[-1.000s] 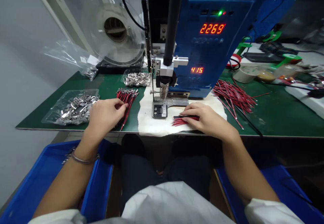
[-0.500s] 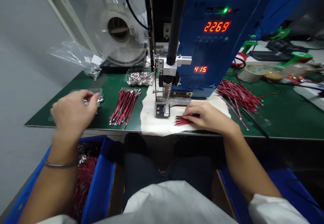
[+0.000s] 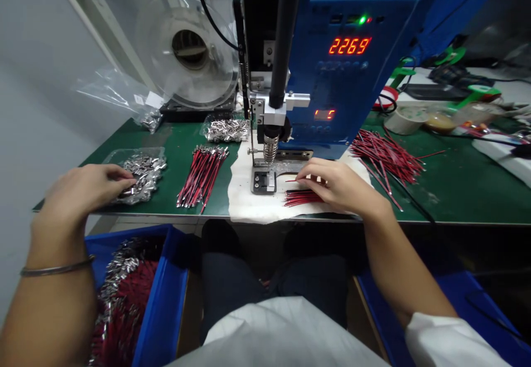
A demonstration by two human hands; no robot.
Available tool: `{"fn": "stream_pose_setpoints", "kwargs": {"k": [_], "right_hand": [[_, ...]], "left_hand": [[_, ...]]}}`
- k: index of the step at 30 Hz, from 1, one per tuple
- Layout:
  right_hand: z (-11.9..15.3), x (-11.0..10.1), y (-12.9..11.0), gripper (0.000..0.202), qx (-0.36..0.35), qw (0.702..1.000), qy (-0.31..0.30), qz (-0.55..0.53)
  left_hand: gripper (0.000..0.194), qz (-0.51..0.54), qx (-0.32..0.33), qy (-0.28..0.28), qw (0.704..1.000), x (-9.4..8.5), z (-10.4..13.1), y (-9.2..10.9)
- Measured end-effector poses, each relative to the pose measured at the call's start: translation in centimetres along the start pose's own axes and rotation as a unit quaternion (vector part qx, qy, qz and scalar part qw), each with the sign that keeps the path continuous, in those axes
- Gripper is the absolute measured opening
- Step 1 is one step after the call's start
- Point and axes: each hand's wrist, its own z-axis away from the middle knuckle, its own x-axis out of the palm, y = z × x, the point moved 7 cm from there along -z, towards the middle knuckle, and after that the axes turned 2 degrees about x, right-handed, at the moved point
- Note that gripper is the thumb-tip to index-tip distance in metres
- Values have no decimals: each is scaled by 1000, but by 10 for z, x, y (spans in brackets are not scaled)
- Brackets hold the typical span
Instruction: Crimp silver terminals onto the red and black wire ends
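Note:
My left hand [image 3: 85,187] is at a clear plastic tray [image 3: 160,162] full of small silver metal connectors [image 3: 143,171]. Its thumb and fingertips are closed together among them; whatever they pinch is too small to make out. Over the white sheet [image 3: 244,204], my right hand [image 3: 340,187] pinches a thin red wire [image 3: 291,181] whose end points left toward the machine's small black-and-silver fixture [image 3: 264,182]. Beneath the fingers of that hand lies a small bundle of red and black wires [image 3: 301,197], partly hidden by the hand.
A blue machine [image 3: 352,79] with red digits stands behind the fixture. Wires with metal ends [image 3: 202,179] lie left of the sheet, loose red wires [image 3: 385,157] to the right. Another pack of connectors [image 3: 226,129] sits behind. A blue bin [image 3: 161,278] of wires is below left.
My left hand has moved left and down, uncovering more of the connector tray. My right hand has lifted one wire slightly apart from the bundle. The lower digits show differently.

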Motion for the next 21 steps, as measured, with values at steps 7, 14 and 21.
{"fn": "stream_pose_setpoints", "kwargs": {"k": [7, 14, 21], "right_hand": [[-5, 2, 3, 10, 38, 999, -1, -36], [-13, -6, -6, 12, 34, 996, 46, -71], [-26, -1, -14, 13, 7, 994, 48, -97]], "left_hand": [[20, 49, 8, 64, 997, -2, 0, 0], [17, 78, 55, 48, 994, -1, -5, -5], [12, 79, 23, 32, 996, 3, -13, -11]]}}
